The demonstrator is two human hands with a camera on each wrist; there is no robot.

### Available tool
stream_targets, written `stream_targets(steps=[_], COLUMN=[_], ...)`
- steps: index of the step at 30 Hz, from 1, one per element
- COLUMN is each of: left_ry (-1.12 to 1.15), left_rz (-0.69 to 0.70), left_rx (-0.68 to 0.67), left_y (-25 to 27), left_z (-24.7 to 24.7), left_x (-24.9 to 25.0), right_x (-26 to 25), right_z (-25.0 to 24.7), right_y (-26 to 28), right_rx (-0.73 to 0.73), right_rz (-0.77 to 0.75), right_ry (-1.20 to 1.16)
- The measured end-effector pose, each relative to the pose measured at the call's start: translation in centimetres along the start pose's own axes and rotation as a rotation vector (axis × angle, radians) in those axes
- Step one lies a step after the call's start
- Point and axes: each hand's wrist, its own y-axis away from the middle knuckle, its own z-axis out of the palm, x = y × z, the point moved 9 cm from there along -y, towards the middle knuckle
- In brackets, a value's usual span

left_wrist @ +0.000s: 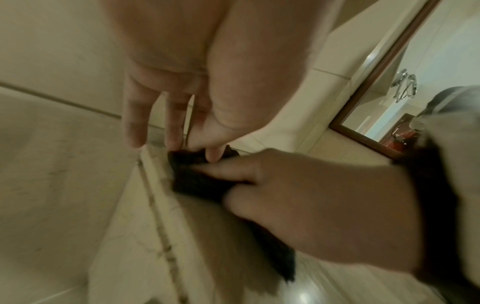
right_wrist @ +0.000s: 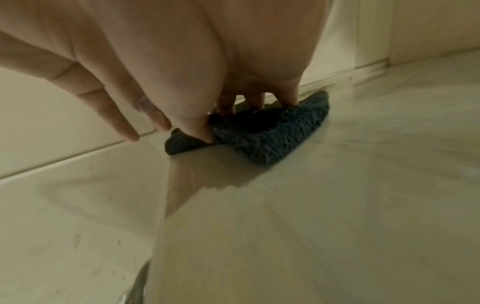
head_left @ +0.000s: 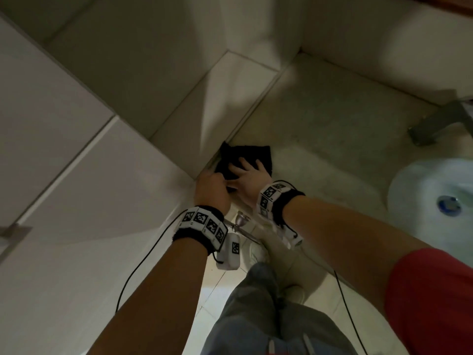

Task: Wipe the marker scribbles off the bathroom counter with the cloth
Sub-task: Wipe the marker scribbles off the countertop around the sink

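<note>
1. Pale tiled wall (head_left: 107,139) on the left, meeting the tabletop (head_left: 320,129) along a grout seam; round basin (head_left: 419,190) with drain far right.
2. Dark cloth (head_left: 245,156) lying on the tabletop, pushed into the seam where wall and tabletop meet, far edge partly riding up the corner; long axis roughly along the seam.
3. Right hand (head_left: 247,178) flat on top of the cloth, fingers (head_left: 261,166) spread apart and straight, pressing down; in the right wrist view fingertips dent the cloth (right_wrist: 270,133).
4. Left hand (head_left: 212,188) just beside, on the wall side, touching the right hand; fingers (left_wrist: 215,152) curled, pinching the near cloth edge (left_wrist: 197,181) in the left wrist view.
5. No marker scribbles discernible anywhere, too dim and blurred; may be under the cloth, cannot tell.
6. Judgement: wiping in progress at the corner. Cloth sits directly under the right palm, so the right hand looks set to drive the stroke, likely along the seam or out toward the basin; left only anchoring.
</note>
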Motion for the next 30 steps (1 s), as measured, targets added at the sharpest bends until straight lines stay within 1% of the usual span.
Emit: stream_targets(steps=[4, 8, 10, 13, 16, 17, 18, 20, 21, 23, 25, 27, 28, 30], left_ry=[0.053, 0.042, 0.025, 0.004, -0.027, -0.033, -0.036, -0.045, -0.05, -0.059, -0.048, -0.053, -0.055, -0.043], left_rz=[-0.007, 0.044, 0.072, 0.125, 0.154, 0.157, 0.164, 0.178, 0.185, 0.204, 0.214, 0.234, 0.251, 0.279], left_rx=[-0.017, -0.099, -0.142, -0.182, -0.201, -0.21, -0.214, -0.22, -0.225, -0.242, -0.277, -0.306, -0.309, -0.321], left_y=[2.1, 3.5, 4.6, 5.7, 6.6, 6.9, 7.1, 7.4, 7.6, 7.9, 8.0, 8.1, 8.0, 7.8], left_z=[0.4, 2.1, 3.4, 4.4, 4.9, 5.0, 5.1, 5.2, 5.2, 5.5, 5.8, 5.8, 5.7, 5.5], left_x=[0.6, 3.6, 5.8, 8.9, 11.2, 11.7, 12.2, 12.7, 12.9, 13.4, 13.8, 14.6, 15.1, 15.7], right_x=[1.6, 5.4, 7.7, 11.9, 17.0, 18.6, 20.3, 23.1, 24.1, 25.4, 25.5, 24.6, 24.0, 22.4], right_z=[0.9, 2.7, 3.8, 4.9, 6.5, 6.8, 7.0, 7.9, 8.6, 9.3, 8.2, 5.9, 4.6, 2.3], right_y=[4.6, 10.2, 13.9, 19.6, 25.1, 27.0, 29.1, 33.0, 34.7, 37.7, 38.9, 39.0, 38.5, 36.6], right_rx=[-0.01, -0.058, -0.07, -0.054, -0.055, -0.027, 0.03, 0.124, 0.123, 0.189, 0.247, 0.364, 0.421, 0.524], right_rz=[0.011, 0.104, 0.16, 0.273, 0.461, 0.535, 0.636, 0.811, 0.865, 0.996, 1.048, 1.046, 1.009, 0.898], right_ry=[0.007, -0.036, -0.067, -0.121, -0.222, -0.274, -0.387, -0.51, -0.524, -0.671, -0.741, -0.82, -0.821, -0.74])
